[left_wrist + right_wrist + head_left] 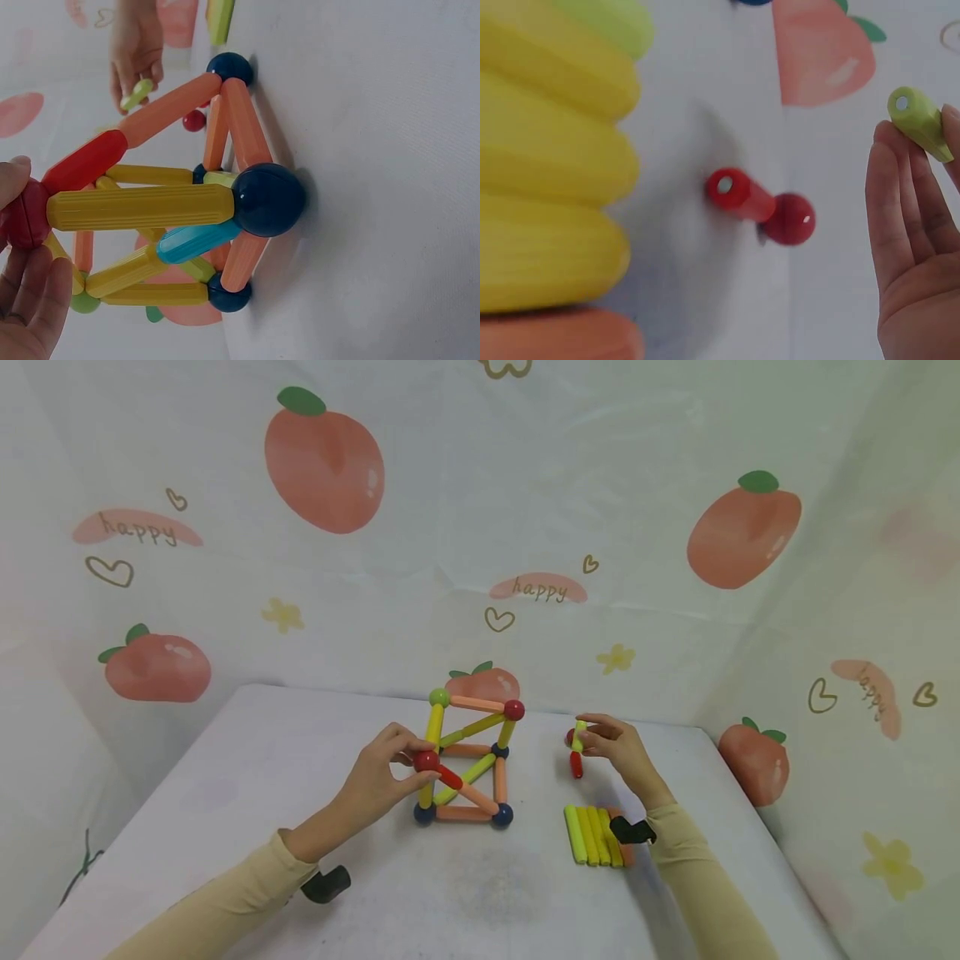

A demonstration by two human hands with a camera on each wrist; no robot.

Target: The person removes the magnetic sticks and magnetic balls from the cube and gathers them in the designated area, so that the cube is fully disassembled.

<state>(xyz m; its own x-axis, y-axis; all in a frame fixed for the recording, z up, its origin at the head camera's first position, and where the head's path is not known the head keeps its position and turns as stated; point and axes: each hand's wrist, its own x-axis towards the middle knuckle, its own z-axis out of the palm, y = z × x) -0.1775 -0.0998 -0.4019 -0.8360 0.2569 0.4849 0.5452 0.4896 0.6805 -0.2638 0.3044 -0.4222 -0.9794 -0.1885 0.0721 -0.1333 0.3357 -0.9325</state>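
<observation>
My left hand (378, 777) pinches a red ball (427, 762) between thumb and fingers. That ball is the near left top corner of a frame of magnetic sticks and balls, with dark blue balls (270, 199) at its base. A yellow stick (142, 207) and a red-and-orange diagonal stick (86, 161) run down from it; a blue stick (196, 241) shows on the left side. To the right, my right hand (621, 753) pinches a light green stick (921, 124), raised off the table. Below and behind that are a red stick (742, 196) and a loose red ball (793, 218).
A row of yellow, green and orange sticks (592, 837) lies on the white table (480, 893), near my right wrist. Behind the table hangs a printed cloth (420, 602) with fruit pictures. A dark cord (78, 868) is at the left edge.
</observation>
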